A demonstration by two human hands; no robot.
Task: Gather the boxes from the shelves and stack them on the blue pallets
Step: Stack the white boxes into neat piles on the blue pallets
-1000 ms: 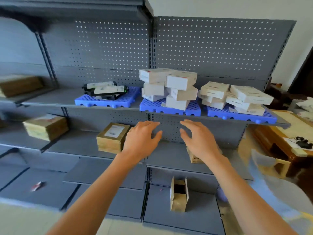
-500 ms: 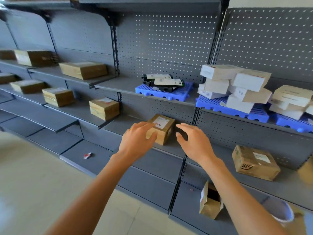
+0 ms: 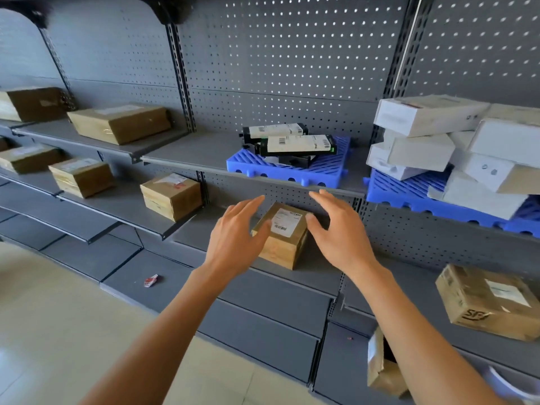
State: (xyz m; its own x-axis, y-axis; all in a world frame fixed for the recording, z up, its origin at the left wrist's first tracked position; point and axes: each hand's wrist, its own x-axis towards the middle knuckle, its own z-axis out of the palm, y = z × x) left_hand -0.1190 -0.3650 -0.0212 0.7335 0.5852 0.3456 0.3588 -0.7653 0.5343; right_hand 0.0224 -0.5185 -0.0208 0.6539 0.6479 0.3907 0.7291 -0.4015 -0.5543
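A small brown cardboard box (image 3: pixel 285 239) with a white label sits on a grey middle shelf (image 3: pixel 292 290). My left hand (image 3: pixel 235 242) is at its left side and my right hand (image 3: pixel 339 233) at its right, fingers spread and straight; whether they touch the box I cannot tell. Above, a blue pallet (image 3: pixel 287 169) carries black boxes with white labels (image 3: pixel 295 144). To its right a second blue pallet (image 3: pixel 409 194) holds several white boxes (image 3: pixel 423 135).
More brown boxes lie along the left shelves, the nearest brown box (image 3: pixel 171 195) left of my hands. An SF-marked box (image 3: pixel 491 302) sits at the right, an open carton (image 3: pixel 382 366) on the bottom shelf. A small red scrap (image 3: pixel 151 280) lies low on the left.
The view has swung left and closer to the shelves. Both hands have reached forward and now flank the small labelled box, which was off to the left a second ago.
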